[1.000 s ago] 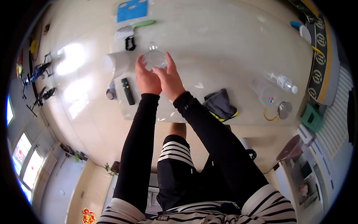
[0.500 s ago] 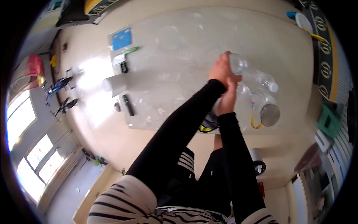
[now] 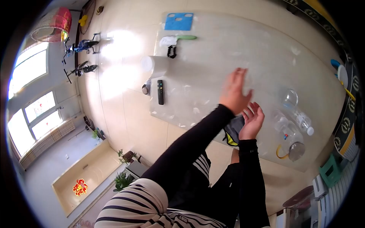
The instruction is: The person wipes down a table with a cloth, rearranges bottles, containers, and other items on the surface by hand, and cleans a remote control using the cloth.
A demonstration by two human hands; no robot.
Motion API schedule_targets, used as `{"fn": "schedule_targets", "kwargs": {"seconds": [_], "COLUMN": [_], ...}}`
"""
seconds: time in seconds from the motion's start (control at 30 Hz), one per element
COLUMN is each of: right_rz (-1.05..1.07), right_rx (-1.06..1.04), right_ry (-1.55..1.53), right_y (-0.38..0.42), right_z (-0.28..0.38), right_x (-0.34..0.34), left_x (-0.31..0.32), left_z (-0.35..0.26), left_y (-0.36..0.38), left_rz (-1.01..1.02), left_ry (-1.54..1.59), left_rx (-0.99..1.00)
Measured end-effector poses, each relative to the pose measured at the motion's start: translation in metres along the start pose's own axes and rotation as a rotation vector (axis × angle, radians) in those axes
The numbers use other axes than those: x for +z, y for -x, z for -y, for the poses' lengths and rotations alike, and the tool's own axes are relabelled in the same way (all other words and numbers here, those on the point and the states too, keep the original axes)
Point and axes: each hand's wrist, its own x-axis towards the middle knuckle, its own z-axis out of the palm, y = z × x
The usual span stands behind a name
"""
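Note:
My left hand [image 3: 235,93] hovers over the middle of the table with its fingers stretched out, slightly blurred, holding nothing. Just below and to the right, my right hand [image 3: 252,123] has its palm turned up and its fingers loosely apart, also without anything in it. A dark grey cloth item with yellow-green trim [image 3: 232,136] lies at the table edge, partly behind my right hand. Off to the right stand a clear glass-like container [image 3: 291,98], a clear bottle with a white cap [image 3: 305,123] and a large clear jar with a metallic lid [image 3: 296,151].
On the table's left side are a blue sheet with holes [image 3: 178,21], a green-handled knife with a white blade [image 3: 184,37], a black looped strap [image 3: 172,51], a white cylinder [image 3: 157,66] and a black remote control [image 3: 160,93]. A green stool [image 3: 330,170] stands at the right.
My hands have moved apart from each other and away from the clear container. The view has swung left, so the table things appear farther right and the container group lower.

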Motion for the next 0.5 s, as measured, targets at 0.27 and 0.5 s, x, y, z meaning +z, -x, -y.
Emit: {"fn": "schedule_targets", "kwargs": {"seconds": [0.27,0.5], "right_rz": [0.557,0.704], "right_rx": [-0.224,-0.183], "right_ry": [0.528,0.478], "right_y": [0.023,-0.01], "right_z": [-0.114,-0.209], "right_x": [0.178,0.314], "left_x": [-0.216,-0.247], "left_z": [0.207,0.288], "left_y": [-0.006,-0.043], "left_rz": [-0.36,0.014], "left_ry": [-0.373,-0.105], "left_rx": [-0.533,-0.491]}}
